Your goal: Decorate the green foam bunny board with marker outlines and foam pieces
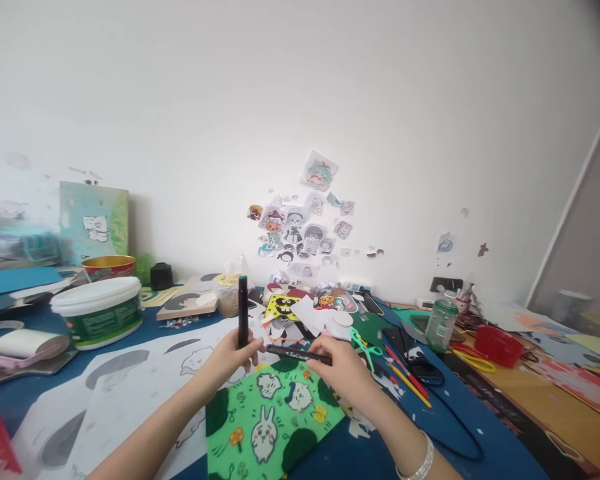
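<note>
My left hand (pixel 227 357) is closed around an upright black marker (pixel 243 308) with a teal end. A second black marker (pixel 291 353), with white lettering and a pinkish end, lies level in the closed fingers of my right hand (pixel 341 365). Its pinkish end reaches my left fingertips; whether they grip it I cannot tell. Below both hands is a green picture (pixel 275 400) with white cartoon animals, orange flowers and dark green patches. White sheets with grey and outline drawings (pixel 130 400) spread out on the left, partly under my left forearm.
On the left stand a white-lidded green tub (pixel 100 313) and a gold-rimmed tin (pixel 109 265). Paper cut-outs (pixel 285 307) crowd the back. Green scissors (pixel 365 347), colored pencils (pixel 409 380), a phone (pixel 399 341), a cable, a clear bottle (pixel 441 323) and a red container (pixel 499 347) lie rightward.
</note>
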Demonstrator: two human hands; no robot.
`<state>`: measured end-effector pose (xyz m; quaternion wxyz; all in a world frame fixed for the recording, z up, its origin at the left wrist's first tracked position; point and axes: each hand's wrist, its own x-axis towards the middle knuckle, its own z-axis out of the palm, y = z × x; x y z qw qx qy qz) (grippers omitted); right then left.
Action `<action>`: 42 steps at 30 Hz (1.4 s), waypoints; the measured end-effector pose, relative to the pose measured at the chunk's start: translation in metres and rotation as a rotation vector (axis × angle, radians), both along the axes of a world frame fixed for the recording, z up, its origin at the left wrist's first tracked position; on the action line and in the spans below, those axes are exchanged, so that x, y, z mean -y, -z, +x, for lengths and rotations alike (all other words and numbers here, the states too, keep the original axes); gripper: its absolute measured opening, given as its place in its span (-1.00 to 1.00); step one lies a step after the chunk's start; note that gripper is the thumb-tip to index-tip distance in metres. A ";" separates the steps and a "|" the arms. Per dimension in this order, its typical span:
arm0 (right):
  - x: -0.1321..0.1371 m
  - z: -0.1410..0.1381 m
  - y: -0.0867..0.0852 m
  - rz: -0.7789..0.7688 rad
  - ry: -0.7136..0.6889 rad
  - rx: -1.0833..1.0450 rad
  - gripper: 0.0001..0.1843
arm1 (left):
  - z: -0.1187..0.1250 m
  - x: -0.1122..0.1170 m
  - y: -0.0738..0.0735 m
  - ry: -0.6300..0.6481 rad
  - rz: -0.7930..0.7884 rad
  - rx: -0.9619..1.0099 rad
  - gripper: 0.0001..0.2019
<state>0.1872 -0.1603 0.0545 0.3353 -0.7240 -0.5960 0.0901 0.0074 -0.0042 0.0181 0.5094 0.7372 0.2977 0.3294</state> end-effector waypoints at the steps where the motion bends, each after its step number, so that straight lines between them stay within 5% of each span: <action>1: 0.001 0.000 0.005 0.007 -0.027 -0.057 -0.89 | 0.001 0.001 0.001 0.032 0.012 0.010 -0.58; 13: 0.005 0.000 0.018 0.068 -0.150 -0.377 -0.90 | -0.002 0.009 0.003 0.179 0.165 -0.031 -0.65; 18: 0.006 0.005 -0.007 -0.139 -0.263 -0.651 -0.78 | -0.002 0.013 0.005 0.231 0.271 -0.086 -0.71; 22: 0.003 0.004 -0.022 0.011 -0.433 -0.927 -0.58 | -0.002 0.012 0.003 0.184 0.169 0.036 -0.63; 30: -0.019 -0.028 0.005 0.180 -0.374 -0.784 -0.65 | -0.005 0.020 -0.001 0.241 0.297 0.164 -0.58; 42: -0.018 -0.024 0.009 0.227 -0.395 -0.750 -0.64 | -0.006 0.026 -0.003 0.219 0.397 0.115 -0.64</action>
